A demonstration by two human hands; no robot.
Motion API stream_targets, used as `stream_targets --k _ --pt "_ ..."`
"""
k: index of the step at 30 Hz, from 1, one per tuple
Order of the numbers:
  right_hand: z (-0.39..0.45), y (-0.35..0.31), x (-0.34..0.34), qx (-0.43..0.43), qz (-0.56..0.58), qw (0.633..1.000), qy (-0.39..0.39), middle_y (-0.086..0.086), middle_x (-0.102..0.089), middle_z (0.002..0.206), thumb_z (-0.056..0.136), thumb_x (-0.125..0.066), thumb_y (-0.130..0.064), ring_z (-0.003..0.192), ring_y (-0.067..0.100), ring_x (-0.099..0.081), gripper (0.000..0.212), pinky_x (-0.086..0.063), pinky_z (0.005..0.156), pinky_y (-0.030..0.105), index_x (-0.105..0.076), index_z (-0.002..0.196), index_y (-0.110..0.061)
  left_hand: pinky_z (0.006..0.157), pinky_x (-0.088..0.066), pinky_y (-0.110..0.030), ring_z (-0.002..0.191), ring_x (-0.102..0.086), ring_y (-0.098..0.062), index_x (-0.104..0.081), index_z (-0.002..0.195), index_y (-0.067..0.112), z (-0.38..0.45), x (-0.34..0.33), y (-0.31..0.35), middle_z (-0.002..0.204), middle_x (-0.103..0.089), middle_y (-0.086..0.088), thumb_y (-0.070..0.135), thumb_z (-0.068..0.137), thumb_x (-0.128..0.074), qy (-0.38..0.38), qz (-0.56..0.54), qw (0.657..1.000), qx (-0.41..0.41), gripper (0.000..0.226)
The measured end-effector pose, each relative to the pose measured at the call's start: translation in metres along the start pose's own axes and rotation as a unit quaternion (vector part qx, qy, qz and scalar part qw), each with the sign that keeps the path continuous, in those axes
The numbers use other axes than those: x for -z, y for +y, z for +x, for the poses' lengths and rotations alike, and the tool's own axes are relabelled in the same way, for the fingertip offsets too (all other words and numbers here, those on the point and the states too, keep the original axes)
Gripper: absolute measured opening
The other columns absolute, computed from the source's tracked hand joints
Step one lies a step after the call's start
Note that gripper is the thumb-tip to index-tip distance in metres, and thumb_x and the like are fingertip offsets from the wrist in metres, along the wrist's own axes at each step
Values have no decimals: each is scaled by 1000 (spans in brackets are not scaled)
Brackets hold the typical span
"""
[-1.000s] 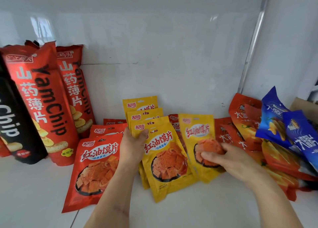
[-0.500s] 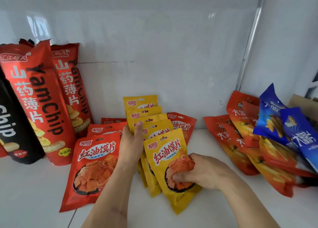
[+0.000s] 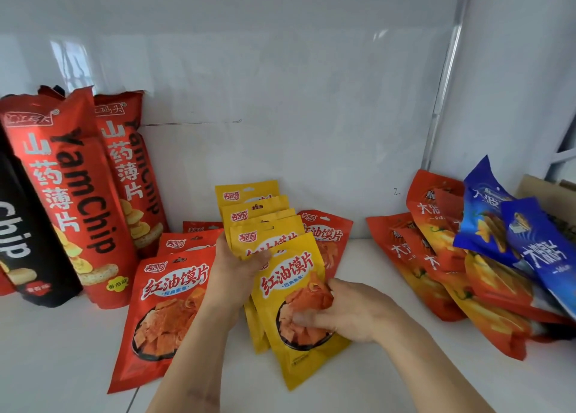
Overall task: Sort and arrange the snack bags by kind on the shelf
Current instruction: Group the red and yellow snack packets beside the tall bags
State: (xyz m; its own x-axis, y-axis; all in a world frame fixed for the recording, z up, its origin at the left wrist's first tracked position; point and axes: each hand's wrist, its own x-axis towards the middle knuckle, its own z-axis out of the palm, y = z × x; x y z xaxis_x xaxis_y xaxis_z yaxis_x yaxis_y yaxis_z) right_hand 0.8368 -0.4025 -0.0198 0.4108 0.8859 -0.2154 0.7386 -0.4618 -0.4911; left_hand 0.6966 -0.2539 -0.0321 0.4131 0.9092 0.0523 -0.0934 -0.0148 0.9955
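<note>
Five yellow snack bags (image 3: 293, 291) fanned upright between both hands (image 3: 352, 313)

Tall chip bags (image 3: 78, 194) stand far left; flat pouches (image 3: 265, 225) overlap at centre; a leaning heap (image 3: 467, 256) lies right on the shelf (image 3: 374, 381).

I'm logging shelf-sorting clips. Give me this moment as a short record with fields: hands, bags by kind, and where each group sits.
left hand: holds the yellow stack upright
right hand: grip on the front yellow bag, laid against the stack
red bags: row left of the stack; one more behind it on the right
YamChip bags: upright, far left, red ones beside a black one
right pile: orange bags leaning, blue bags on top
shelf: white
</note>
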Motion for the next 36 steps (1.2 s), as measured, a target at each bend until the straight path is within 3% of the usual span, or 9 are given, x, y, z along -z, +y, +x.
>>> stream_targets --k 4,8,11,14,17,24,29,33,36 --pt "5 3 24 11 91 995 36 -6 -64 132 78 -30 -86 120 17 -59 79 -43 98 28 -60 129 -33 58 -61 -32 82 -76 -16 -48 126 33 2 6 5 107 -72 7 18 86 -78 23 33 999 -19 52" --pt "22 4 24 32 127 980 149 -6 -61 136 96 -16 -68 129 18 -53 67 -39 102 31 -60 131 -31 48 -56 -25 74 -75 -11 -48 125 35 0 6 9 103 -72 10 19 87 -78 17 47 999 -11 51" --pt "27 2 12 72 190 973 112 -20 -65 123 92 -13 -77 119 7 -57 68 -40 99 21 -64 119 -40 50 -58 -27 77 -76 -14 -50 125 34 1 6 10 106 -73 7 21 86 -78 12 55 998 -7 51" --pt "32 10 7 -5 185 981 64 -4 -58 140 77 -3 -92 131 20 -50 95 -35 113 40 -57 135 -39 50 -57 -28 77 -76 -14 -51 125 33 3 6 10 106 -74 7 22 86 -78 9 63 998 -6 48" --pt "30 17 13 -69 161 981 80 6 -50 148 77 -1 -89 137 27 -44 102 -31 115 44 -49 144 -28 51 -58 -29 76 -76 -13 -52 124 34 3 5 8 105 -74 9 24 86 -79 4 69 998 -5 48" --pt "23 27 30 -102 97 987 82 7 -40 156 85 3 -80 143 28 -35 95 -23 119 48 -39 151 -25 66 -63 -40 87 -76 -20 -54 123 34 7 1 2 108 -75 5 19 86 -78 -4 43 999 3 47" --pt "22 47 36 -155 94 974 139 14 -46 149 88 1 -78 137 32 -42 97 -33 112 45 -50 143 -16 80 -61 -53 91 -76 -27 -58 124 31 8 -4 0 108 -77 0 14 86 -78 -39 8 999 24 46" --pt "20 36 23 -37 83 975 204 8 -52 143 72 -4 -92 132 29 -46 106 -37 110 45 -51 137 -24 88 -57 -58 96 -75 -32 -60 127 24 7 -15 2 111 -77 -4 11 86 -77 -81 -8 996 38 46" --pt "12 18 12 18 168 981 93 -6 -59 135 78 -30 -88 131 17 -51 85 -39 103 30 -54 134 -28 88 -57 -58 98 -74 -34 -60 127 19 5 -20 6 112 -76 -9 8 88 -74 -99 -31 993 50 43"
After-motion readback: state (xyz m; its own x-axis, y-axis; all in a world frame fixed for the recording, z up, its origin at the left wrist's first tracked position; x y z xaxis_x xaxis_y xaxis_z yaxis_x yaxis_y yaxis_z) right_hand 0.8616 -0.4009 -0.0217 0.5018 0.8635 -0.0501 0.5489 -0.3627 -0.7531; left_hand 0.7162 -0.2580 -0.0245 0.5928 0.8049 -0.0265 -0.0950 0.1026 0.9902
